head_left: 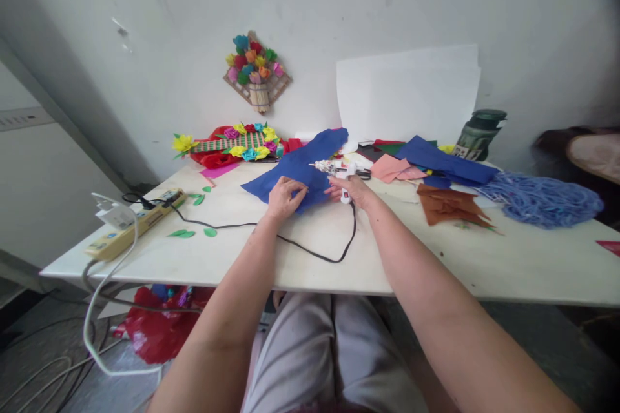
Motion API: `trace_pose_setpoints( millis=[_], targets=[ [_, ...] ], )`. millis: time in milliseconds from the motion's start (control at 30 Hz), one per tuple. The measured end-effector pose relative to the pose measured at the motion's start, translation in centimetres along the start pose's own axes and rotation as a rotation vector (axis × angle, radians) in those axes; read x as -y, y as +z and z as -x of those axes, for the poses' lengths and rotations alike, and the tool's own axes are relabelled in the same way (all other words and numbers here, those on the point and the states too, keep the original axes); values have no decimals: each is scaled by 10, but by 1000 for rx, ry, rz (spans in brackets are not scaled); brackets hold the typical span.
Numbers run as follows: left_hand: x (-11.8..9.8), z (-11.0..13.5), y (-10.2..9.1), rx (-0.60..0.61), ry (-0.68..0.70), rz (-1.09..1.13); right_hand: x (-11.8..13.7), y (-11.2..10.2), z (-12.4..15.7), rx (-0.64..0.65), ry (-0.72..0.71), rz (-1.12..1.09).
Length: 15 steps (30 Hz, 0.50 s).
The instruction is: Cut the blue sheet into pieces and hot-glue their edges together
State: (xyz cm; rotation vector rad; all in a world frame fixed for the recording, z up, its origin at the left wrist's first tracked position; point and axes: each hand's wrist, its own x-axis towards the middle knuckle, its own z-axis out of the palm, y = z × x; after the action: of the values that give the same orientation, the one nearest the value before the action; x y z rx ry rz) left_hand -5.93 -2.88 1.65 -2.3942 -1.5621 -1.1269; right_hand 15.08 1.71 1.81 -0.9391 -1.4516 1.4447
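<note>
My left hand (287, 199) is over the near edge of a dark blue crepe paper sheet (290, 171). Its thumb and fingertips are pressed together, and whatever may be between them is too small to make out. Just to the right, my right hand (356, 192) is closed around the white handle of a hot glue gun (345, 196), which has a red switch. The gun's nozzle points left over the blue paper. From its handle a black cord (310, 250) loops across the table to the left.
A power strip (111, 242) with plugged-in chargers sits at the left edge, near green paper leaves (181, 233). Behind lies a flower-trimmed woven piece (237, 142). Brown paper (448, 205), blue yarn (552, 199) and a green bottle (479, 135) stand or lie right.
</note>
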Motion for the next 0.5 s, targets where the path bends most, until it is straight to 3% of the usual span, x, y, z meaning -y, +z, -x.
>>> trace_pose_setpoints(
  millis=[133, 500],
  targets=[
    [0, 0, 3, 36, 154, -149, 0, 1, 0, 5, 31, 40],
    [3, 3, 10, 189, 268, -289, -3, -1, -1, -12, 82, 14]
  ],
)
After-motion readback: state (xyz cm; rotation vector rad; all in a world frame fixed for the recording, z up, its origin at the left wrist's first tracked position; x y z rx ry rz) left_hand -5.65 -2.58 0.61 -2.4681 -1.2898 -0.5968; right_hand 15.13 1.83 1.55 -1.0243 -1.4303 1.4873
